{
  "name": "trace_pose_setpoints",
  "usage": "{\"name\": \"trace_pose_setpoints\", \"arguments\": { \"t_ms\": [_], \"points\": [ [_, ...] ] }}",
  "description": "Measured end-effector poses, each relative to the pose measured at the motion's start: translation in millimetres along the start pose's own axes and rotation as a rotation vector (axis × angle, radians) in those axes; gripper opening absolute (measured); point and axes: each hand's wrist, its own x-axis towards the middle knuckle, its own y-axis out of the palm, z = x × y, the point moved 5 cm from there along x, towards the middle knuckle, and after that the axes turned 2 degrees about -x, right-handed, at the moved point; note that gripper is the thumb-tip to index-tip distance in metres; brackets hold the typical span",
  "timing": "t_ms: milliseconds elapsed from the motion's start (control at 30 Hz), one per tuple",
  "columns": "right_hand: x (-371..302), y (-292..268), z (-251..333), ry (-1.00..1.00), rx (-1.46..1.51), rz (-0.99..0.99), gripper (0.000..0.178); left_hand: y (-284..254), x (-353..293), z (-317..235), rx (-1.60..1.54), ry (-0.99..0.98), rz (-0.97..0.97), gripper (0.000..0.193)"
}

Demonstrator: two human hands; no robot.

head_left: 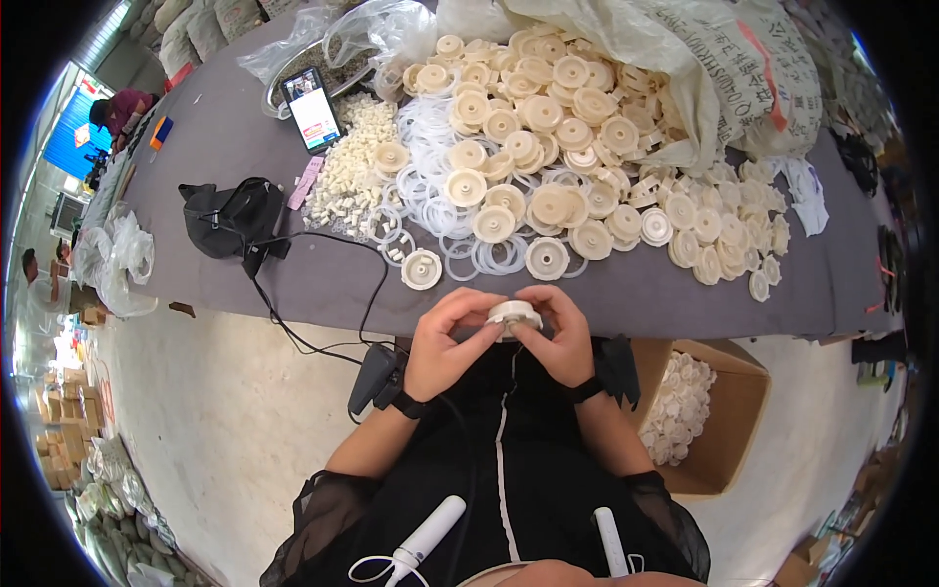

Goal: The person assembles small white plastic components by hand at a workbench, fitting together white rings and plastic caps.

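Between both hands, just off the table's front edge, is a round cream plastic cap [514, 311]. My left hand [442, 342] pinches it from the left with thumb and fingers. From the other side, my right hand [561, 340] grips the same part. Beyond them, a cream round part [422, 269] with a central hub lies near the edge, and a similar one [547, 258] rests to its right. Clear plastic rings [499, 254] are scattered between these. The underside of the held cap is hidden.
A large heap of cream round parts [548, 108] covers the table's far middle, beside a woven sack [743, 78]. Small cream pieces [357, 147] lie near a phone [310, 110]. A black bag [233, 220] with cables sits left. Below right stands a cardboard box [738, 416] of parts.
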Motion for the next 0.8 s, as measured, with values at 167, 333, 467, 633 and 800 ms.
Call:
{"name": "trace_pose_setpoints", "arguments": {
  "t_ms": [167,333,467,633,800],
  "points": [
    [9,-24,-2,0.027,-0.236,-0.215,0.023,-6,9,-3,0.308,0.179,-0.105,0.039],
    [13,-83,7,-0.163,-0.935,-0.575,0.021,-26,15,8,0.862,0.254,-0.212,0.039],
    [10,-114,-5,-0.088,-0.997,-0.662,0.027,-33,21,7,1.020,0.293,-0.298,0.036],
    [12,-123,-13,-0.082,-1.175,-0.594,0.044,-40,24,15,1.075,0.240,-0.314,0.035],
    [8,-96,-25,-0.084,-1.146,-0.401,0.065,-42,20,26,1.055,0.261,-0.311,0.036]
  ]
}}
